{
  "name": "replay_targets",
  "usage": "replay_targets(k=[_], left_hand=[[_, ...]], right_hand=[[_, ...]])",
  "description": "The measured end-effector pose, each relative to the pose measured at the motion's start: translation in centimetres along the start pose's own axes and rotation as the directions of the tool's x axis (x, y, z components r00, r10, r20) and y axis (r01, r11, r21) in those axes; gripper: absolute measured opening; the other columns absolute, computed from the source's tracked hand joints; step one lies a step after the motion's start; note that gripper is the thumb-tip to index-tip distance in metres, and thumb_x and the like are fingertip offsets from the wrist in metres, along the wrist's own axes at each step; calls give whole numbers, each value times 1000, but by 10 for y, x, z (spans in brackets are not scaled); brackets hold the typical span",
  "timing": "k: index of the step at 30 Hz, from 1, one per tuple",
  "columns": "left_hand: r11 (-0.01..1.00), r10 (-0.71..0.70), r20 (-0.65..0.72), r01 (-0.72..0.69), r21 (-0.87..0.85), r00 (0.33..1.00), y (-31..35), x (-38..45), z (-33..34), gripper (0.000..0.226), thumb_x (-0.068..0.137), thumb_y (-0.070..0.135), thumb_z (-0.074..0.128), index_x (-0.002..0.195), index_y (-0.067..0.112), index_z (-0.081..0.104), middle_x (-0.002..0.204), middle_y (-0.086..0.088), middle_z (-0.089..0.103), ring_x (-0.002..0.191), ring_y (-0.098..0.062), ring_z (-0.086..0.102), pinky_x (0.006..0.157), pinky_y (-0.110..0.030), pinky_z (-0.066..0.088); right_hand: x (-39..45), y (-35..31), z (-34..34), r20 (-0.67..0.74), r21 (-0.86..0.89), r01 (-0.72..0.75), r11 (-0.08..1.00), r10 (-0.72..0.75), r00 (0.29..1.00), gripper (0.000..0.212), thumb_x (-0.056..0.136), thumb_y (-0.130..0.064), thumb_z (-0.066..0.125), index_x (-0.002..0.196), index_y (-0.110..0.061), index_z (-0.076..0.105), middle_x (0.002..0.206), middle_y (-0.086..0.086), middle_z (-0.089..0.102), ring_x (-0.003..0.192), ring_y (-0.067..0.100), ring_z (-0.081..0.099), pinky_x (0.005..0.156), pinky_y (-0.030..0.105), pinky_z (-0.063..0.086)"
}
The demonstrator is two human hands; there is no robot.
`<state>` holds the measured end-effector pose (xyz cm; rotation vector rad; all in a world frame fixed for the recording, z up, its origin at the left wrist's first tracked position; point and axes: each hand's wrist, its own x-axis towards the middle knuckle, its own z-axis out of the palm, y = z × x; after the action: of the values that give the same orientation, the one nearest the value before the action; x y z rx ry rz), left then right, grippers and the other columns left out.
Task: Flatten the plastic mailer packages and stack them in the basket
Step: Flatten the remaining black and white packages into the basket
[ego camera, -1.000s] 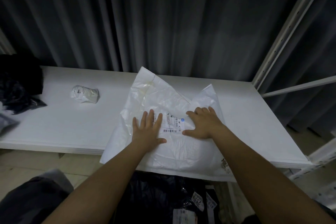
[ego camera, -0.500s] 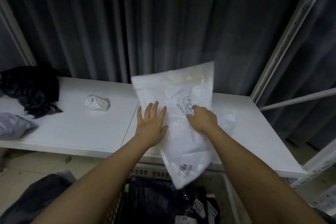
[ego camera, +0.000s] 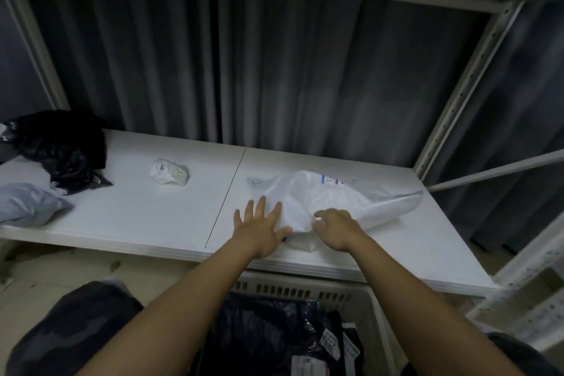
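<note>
The left hand (ego camera: 259, 230) lies flat, fingers spread, against the crumpled white plastic mailer (ego camera: 329, 201) on the white shelf board (ego camera: 152, 214). The right hand (ego camera: 337, 229) curls over its near fold; whether it pinches is unclear. The slotted white basket (ego camera: 305, 290) below is partly cut off

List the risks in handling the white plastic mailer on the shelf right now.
1. The white plastic mailer is bunched and puffy, and may spring back unless pressed flat.
2. Its near corner lies close to the white shelf board's front edge, so it may slide off.
3. The right hand pinches a fold; the left hand barely overlaps it, risking new creases.
</note>
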<state>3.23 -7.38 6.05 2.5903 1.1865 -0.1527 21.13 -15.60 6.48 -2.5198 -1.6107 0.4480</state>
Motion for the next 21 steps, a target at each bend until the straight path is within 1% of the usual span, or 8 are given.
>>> replay_targets(k=[2,5,7,8,9,10,13,21], left_hand=[[997,25,-2,-25,-67,1000,11,2,13,78,94,65,24,151,29,-16,157,-2,-27,145,-28,-19,117,-53,-5],[991,118,-137,-125,-41,984,28,6,24,86,91,65,38,151,30,-13,155,0,-28,145,-27,-22,116,-54,-5],[966,252,-284,-226,122,925,35,9,28,83,84,63,55,151,29,21,160,-3,-1,148,-29,3,115,-57,6],[941,326,-351,-264,214,878,38,13,28,73,75,60,68,137,26,49,154,-8,30,141,-31,30,111,-57,22],[911,387,-384,-281,303,839,39,18,29,56,65,53,79,112,25,67,132,-8,57,121,-31,54,102,-52,39],[888,423,-409,-281,363,809,38,23,30,41,56,43,86,89,24,73,106,-5,68,98,-27,64,90,-43,49],[868,467,-437,-303,394,769,29,28,20,27,46,18,89,65,20,71,73,1,63,64,-22,60,62,-28,49],[793,450,-333,-199,576,829,-18,28,-4,43,25,-1,85,59,12,63,63,-5,55,52,-23,55,37,-20,32]], right_hand=[[-2,9,11,7,18,23,1000,-23,1000,47,98,-25,36,144,-23,37,147,4,40,137,28,25,108,42,32],[-4,13,15,-69,-27,71,997,-73,995,47,99,-24,37,146,-25,34,145,3,42,135,26,28,104,42,30],[-3,14,14,-132,-136,110,985,-128,983,48,98,-25,40,146,-25,34,145,1,42,134,24,30,103,40,27],[0,16,14,-171,-218,116,969,-156,973,48,97,-25,42,145,-26,36,145,0,41,135,23,30,103,39,25],[3,20,12,-204,-315,107,943,-177,963,48,96,-26,45,144,-26,38,145,0,40,135,23,29,102,38,24],[6,24,9,-222,-402,80,912,-181,958,46,95,-28,48,141,-25,41,144,1,42,135,24,30,101,38,24],[9,34,3,-237,-533,-8,846,-140,961,33,94,-25,49,126,-19,51,127,4,54,120,26,44,95,38,30],[13,40,13,-388,-377,12,926,-170,906,23,71,11,58,89,-3,65,90,17,61,84,37,60,69,38,38]])
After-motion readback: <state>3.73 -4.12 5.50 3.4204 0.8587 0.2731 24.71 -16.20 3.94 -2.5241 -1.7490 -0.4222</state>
